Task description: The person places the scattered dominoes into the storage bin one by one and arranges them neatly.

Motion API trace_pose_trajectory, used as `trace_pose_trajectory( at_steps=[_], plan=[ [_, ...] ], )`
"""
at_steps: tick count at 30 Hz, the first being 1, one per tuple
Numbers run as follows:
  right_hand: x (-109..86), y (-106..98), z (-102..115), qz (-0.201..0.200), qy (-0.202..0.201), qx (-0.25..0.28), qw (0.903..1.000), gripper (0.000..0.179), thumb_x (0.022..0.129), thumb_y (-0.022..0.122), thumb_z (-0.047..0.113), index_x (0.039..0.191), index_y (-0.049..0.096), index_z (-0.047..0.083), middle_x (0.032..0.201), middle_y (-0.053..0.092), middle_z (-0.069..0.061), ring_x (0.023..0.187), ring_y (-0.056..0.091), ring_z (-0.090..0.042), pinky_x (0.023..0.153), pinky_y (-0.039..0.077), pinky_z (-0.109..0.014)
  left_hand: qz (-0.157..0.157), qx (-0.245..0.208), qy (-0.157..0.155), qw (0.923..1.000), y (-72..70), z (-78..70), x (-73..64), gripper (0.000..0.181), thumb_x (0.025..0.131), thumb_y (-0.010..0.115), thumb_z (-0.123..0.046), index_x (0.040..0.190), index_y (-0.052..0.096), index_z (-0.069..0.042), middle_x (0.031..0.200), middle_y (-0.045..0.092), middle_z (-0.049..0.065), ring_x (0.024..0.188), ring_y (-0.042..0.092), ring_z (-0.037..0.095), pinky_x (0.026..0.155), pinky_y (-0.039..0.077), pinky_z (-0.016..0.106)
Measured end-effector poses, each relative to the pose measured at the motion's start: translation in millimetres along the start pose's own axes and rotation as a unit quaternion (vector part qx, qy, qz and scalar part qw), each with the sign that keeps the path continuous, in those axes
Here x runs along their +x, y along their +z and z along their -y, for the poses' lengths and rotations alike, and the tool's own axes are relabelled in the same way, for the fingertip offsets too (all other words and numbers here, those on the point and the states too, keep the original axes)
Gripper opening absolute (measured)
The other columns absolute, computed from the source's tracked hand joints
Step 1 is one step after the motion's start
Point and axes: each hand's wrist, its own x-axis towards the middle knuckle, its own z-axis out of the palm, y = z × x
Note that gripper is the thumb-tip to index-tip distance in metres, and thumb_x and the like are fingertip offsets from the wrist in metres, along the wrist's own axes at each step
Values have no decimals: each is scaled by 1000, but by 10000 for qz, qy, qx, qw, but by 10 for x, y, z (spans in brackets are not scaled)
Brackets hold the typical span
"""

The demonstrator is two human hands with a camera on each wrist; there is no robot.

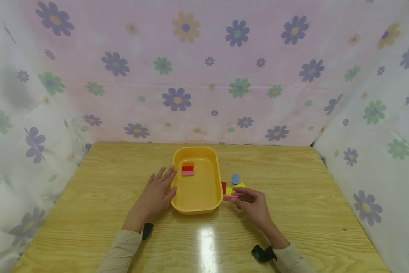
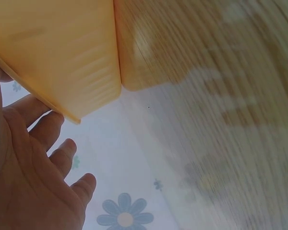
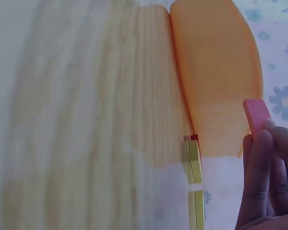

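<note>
A yellow plastic tray [image 1: 196, 193] stands on the table, with an orange block [image 1: 187, 164], a red block [image 1: 187, 168] and a pink block [image 1: 188, 173] lying side by side in its upper left part. My left hand [image 1: 156, 191], fingers fairly straight, touches the tray's left rim. Just right of the tray, my right hand [image 1: 253, 206] pinches another pink block [image 3: 257, 115] between thumb and fingers, held up off the table. Close by lie a dark red block [image 1: 223, 187], a yellow block [image 1: 229, 190], a second yellow block [image 1: 240, 185] and a blue block [image 1: 235, 179].
The wooden table [image 1: 276, 167] is bounded at the back and both sides by flowered cloth [image 1: 197, 76]. Black wrist-worn devices [image 1: 264, 253] sit at both wrists. Light glares off the table in front of the tray.
</note>
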Motion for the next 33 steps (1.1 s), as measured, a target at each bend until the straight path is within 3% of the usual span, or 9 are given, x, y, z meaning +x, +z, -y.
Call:
trace_pose_trajectory(
  at_steps=[9,16,23,30,33],
  plan=[
    [-61,66,37,-336,47,200,9992,37,87,78,0,121,68,-11,107,74,-27,82,74,-9,60,62,-28,25,29,-17,10000,-11,-1,2,61,104,56,-29,157,37,-7,165,31,10,154,22,40,121,16,67],
    [-74,113,112,-600,-191,261,9977,38,84,79,-3,119,67,-12,104,75,-26,81,74,-9,58,60,-26,-4,46,29,10000,-13,1,14,61,104,57,-28,157,38,-6,165,32,11,153,24,42,121,16,67],
    [-76,213,212,-559,-378,642,9957,46,83,79,-6,127,63,-11,106,71,-33,80,77,-12,59,61,-27,0,-7,1,10000,-13,-4,4,60,104,56,-28,157,39,-5,165,32,11,154,22,41,121,15,67],
    [-48,325,280,-534,-582,726,9942,48,82,79,-7,127,65,-5,101,72,-32,78,77,-13,44,48,-18,26,-27,-21,10000,-8,-4,2,61,104,56,-28,157,38,-6,165,31,11,154,21,40,121,15,67],
    [-35,367,309,-531,-598,755,9939,50,82,79,-7,129,64,-3,102,73,-31,78,77,-13,46,50,-19,31,-50,-21,10000,-8,-4,2,61,104,56,-28,157,38,-6,165,31,11,154,21,41,122,14,67]
  ],
)
